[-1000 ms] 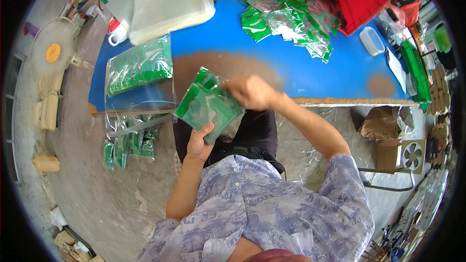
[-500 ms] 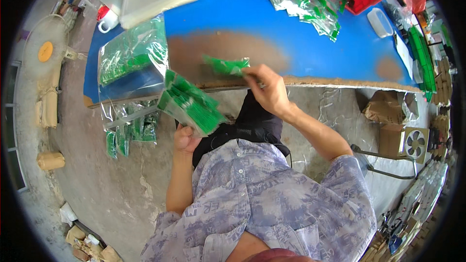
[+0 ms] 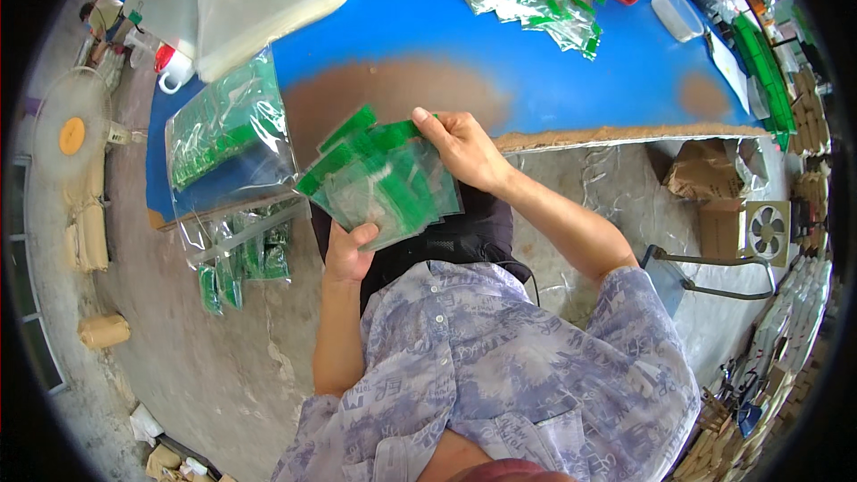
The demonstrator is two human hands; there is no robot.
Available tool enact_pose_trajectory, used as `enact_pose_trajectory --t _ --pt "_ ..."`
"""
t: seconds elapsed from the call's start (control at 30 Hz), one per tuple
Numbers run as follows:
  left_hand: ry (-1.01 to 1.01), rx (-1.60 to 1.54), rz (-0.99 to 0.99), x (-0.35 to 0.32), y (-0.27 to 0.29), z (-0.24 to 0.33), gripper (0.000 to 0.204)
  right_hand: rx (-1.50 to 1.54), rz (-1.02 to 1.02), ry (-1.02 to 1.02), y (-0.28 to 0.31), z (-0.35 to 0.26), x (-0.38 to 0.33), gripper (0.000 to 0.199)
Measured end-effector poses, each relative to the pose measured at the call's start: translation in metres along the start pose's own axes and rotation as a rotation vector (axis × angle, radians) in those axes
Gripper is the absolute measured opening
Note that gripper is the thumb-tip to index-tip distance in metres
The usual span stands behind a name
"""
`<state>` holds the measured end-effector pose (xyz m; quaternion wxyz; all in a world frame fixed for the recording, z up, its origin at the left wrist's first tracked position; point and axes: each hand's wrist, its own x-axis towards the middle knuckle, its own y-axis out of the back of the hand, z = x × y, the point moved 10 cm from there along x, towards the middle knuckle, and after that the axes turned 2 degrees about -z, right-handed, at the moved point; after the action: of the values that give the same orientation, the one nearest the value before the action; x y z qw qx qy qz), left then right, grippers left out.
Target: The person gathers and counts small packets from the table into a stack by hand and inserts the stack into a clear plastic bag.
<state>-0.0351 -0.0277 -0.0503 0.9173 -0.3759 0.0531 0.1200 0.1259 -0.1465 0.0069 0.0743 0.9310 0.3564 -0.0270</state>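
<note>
I've got a fanned stack of green-topped clear packets (image 3: pixel 379 180) over my lap, at 6 o'clock of the blue tabletop (image 3: pixel 571 80). Left hand (image 3: pixel 348 250) fingers clamped under it, right hand (image 3: pixel 464 147) pinching the top edge. Likely squaring the stack; next calls for aligning edges.

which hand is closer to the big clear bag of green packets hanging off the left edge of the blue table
Left. The left hand, under the fanned stack of packets, sits just right of the big clear bag. The right hand grips the stack's top edge, farther right.
</note>
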Motion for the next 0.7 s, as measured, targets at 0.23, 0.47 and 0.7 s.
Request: enact_pose_trajectory --t 0.23,0.47,0.7 --pt "0.024 -0.217 0.180 -0.016 0.038 0.001 0.071 -1.140 0.957 0.572 0.152 -0.050 0.094 0.053" --pt "-0.005 -0.421 0.229 -0.031 0.073 0.009 0.064 -1.272 0.409 0.059 0.122 -0.001 0.097 0.072" --pt "0.033 -0.388 0.186 -0.041 0.076 0.013 0.073 -1.335 0.063 0.304 0.045 -0.033 0.017 0.061"
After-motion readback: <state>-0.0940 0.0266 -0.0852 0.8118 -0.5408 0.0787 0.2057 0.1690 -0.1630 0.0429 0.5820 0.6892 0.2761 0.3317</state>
